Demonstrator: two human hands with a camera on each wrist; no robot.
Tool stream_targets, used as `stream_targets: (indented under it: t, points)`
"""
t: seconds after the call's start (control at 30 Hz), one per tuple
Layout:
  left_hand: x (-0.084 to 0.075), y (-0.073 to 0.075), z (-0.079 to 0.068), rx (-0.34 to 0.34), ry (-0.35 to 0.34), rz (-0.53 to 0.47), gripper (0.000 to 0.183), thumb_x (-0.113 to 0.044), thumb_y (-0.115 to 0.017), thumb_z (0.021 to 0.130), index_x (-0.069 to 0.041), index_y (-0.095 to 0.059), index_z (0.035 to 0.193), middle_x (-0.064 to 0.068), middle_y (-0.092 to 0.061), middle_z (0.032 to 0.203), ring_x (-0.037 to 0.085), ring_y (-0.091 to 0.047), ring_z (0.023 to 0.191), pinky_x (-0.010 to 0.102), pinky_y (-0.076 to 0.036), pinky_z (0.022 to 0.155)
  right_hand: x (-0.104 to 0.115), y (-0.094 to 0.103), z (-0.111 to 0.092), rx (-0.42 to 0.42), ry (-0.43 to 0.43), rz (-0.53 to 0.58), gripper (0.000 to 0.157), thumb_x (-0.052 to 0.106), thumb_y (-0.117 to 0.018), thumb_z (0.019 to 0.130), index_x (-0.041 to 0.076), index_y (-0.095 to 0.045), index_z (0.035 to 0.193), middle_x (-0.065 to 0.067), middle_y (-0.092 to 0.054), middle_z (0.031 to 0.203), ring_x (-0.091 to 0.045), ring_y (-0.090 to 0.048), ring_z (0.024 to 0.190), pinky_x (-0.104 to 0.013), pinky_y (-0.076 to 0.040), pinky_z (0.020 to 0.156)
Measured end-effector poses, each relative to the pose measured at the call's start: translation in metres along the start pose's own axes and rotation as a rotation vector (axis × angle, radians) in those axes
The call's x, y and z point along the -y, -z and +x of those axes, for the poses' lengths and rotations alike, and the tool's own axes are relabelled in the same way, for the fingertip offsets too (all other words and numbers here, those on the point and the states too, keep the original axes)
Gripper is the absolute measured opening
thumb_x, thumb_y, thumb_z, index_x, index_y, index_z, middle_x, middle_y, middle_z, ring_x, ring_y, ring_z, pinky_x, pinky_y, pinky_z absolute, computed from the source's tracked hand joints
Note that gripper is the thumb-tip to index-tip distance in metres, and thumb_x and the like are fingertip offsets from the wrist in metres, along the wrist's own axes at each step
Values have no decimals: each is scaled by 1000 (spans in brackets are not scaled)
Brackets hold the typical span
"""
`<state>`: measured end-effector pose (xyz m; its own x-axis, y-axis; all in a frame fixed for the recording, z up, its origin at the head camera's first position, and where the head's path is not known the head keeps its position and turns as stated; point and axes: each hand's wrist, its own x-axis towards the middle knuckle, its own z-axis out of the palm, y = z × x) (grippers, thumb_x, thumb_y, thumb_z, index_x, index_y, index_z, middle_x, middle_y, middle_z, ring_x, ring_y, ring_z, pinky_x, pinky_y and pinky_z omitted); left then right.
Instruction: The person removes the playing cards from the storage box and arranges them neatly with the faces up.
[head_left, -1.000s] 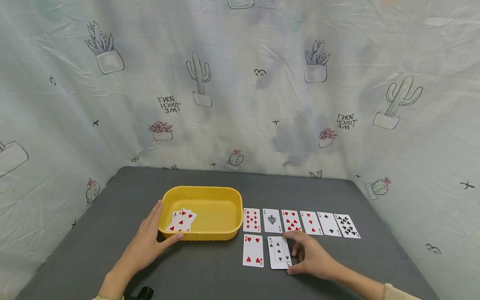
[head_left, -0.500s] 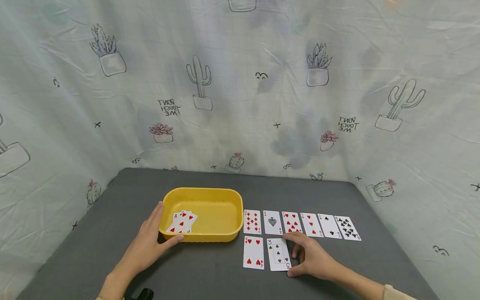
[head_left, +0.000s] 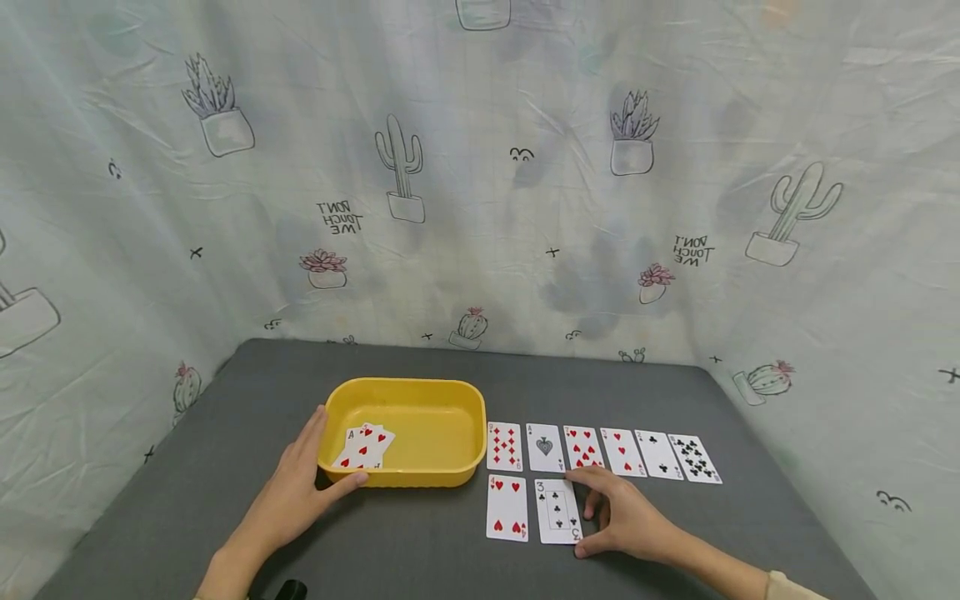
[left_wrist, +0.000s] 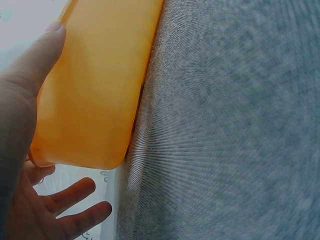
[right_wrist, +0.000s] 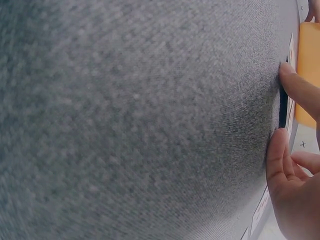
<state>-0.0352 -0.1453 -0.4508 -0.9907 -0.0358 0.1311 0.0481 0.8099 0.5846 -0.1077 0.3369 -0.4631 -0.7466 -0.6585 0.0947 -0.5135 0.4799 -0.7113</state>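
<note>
My right hand holds the three of clubs by its right edge, with thumb and index finger at the two right corners. In the right wrist view a dark strip spans between those fingertips. Left of that card lies the four of hearts, face up. My left hand rests at the near left corner of a yellow tray. Its thumb lies straight along the front rim, its fingers along the left side; in the left wrist view some fingers extend off the tray. An ace and other red cards overlap inside the tray.
Behind the two front cards, a row of several face-up cards runs rightward from the tray, from a nine of diamonds to a club card. The grey table meets a cactus-print curtain. A black object shows at the bottom edge.
Both hands keep their places at the tray and the three of clubs. The whole view has shifted slightly downward; no card has visibly moved.
</note>
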Motion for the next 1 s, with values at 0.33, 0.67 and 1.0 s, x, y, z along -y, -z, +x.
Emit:
stream_targets:
  t: [0.33, 0.67, 1.0]
  points:
    - [2, -1, 1, -2, 15, 7, 119, -75, -61, 79, -21, 10, 158, 14, -5, 163, 48, -24, 136, 73, -28, 97, 1, 0, 1, 7, -13, 21, 90, 38, -94, 63, 7, -54, 138, -7, -56, 98, -7, -55, 60, -26, -51, 54]
    - [3, -2, 0, -2, 28, 3, 119, -75, -62, 79, -22, 10, 158, 16, -6, 163, 48, -24, 137, 73, -28, 96, 33, -2, 24, -206, 189, 48, 57, 27, -85, 79, 17, -60, 130, -8, -60, 115, -19, -61, 73, -29, -53, 57]
    - [5, -3, 0, -9, 0, -10, 117, -73, -63, 80, -21, 7, 159, 11, -3, 163, 49, -22, 137, 73, -27, 97, 83, -20, 117, -105, 303, 132, 47, 22, -80, 86, 19, -64, 130, 2, -61, 126, -24, -57, 104, -44, -54, 82]
